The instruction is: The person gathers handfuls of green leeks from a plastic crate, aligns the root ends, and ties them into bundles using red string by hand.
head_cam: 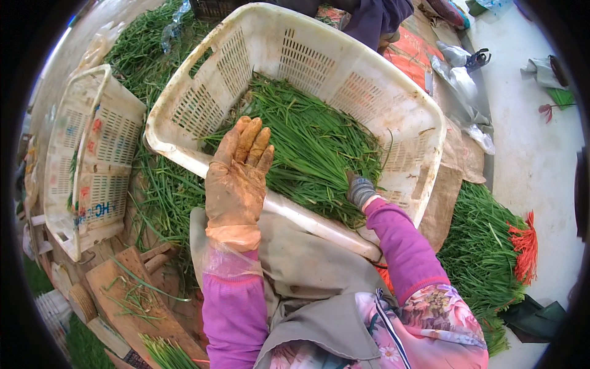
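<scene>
A large white plastic basket (295,207) with slotted walls stands tilted before me, holding long green leafy stalks (299,133), like garlic chives. My left hand (239,170), in a dirt-stained glove, is raised over the basket's near rim, palm up, fingers extended and nothing in it. Inside the basket at the right, my right hand (362,189), in a grey glove, is closed around the lower end of a bunch of stalks (322,168) whose leaves fan to the upper left. Its fingertips are mostly hidden.
Another white basket (108,152) stands at the left beside loose greens (161,203). A wooden board (138,300) with leaf scraps lies lower left. Piled green stalks (479,230) with red ties (525,244) lie at the right. Part of another person (378,18) shows beyond the basket.
</scene>
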Available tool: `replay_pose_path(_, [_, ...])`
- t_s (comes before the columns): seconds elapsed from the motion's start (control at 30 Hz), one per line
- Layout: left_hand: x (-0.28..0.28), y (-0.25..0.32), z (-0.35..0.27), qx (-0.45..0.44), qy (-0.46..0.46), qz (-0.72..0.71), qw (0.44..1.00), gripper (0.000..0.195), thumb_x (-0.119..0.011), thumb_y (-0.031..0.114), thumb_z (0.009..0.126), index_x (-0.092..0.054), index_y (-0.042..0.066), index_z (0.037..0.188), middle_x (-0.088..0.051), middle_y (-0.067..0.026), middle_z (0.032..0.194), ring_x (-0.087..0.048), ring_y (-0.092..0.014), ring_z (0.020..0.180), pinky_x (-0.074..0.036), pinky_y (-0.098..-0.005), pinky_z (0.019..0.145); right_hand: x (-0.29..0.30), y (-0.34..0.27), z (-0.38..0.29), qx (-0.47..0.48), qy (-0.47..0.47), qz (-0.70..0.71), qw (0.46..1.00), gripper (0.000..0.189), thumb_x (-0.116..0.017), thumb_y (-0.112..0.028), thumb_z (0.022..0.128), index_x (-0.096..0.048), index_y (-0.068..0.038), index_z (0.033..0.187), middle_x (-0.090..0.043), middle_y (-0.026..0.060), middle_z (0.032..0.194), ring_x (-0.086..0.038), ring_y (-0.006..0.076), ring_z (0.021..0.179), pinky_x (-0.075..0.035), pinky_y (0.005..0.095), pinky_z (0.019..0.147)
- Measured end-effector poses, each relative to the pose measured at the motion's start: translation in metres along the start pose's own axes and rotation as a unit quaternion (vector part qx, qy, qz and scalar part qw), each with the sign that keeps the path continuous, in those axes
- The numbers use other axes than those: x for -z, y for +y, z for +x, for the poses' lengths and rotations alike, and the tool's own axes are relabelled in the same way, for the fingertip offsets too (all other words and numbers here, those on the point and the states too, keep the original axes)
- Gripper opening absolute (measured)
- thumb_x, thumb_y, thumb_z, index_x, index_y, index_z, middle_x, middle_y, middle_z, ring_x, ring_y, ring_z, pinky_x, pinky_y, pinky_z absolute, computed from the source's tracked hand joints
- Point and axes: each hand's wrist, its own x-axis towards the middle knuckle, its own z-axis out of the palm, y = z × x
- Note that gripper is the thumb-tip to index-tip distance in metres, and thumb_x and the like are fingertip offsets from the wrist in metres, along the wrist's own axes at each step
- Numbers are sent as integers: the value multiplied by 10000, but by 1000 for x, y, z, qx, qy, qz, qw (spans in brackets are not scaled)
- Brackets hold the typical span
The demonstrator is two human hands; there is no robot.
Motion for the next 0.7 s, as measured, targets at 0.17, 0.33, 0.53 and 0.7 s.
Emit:
replay_pose_path(0.17, [5,-2,7,2,-7,-20,1000,339,-465,173,901,-494,-49,1155,-550,-159,1151,-552,-258,1043,-497,-381,854,25,10,-1,26,-13,-19,999,650,-636,-204,655,-419,-47,1247,-575,202,1083,-572,325,985,-479,386,804])
replay_pose_path(0.33, [2,0,6,-11,19,-14,1000,333,-451,160,905,-490,-49,1161,-542,-162,1167,-539,-265,1067,-490,-392,868,48,17,-19,-8,-80,68,994,572,-719,-290,603,-536,-60,1094,-614,178,1002,-592,322,931,-485,378,787])
replay_pose_path(0.53, [6,1,6,0,18,-18,1000,340,-449,169,907,-489,-52,1163,-552,-164,1151,-553,-270,1047,-494,-396,862,12,8,-53,17,-141,70,987,829,-767,-329,564,-388,-77,1257,-551,197,1133,-536,324,1041,-436,380,885])
replay_pose_path(0.7, [6,2,5,-16,19,-10,1000,341,-449,171,908,-489,-51,1164,-545,-164,1161,-554,-268,1046,-495,-391,861,-11,-13,-60,-91,-130,20,987,1012,-762,-324,584,-182,-83,1378,-448,220,1259,-460,326,1148,-399,386,936])
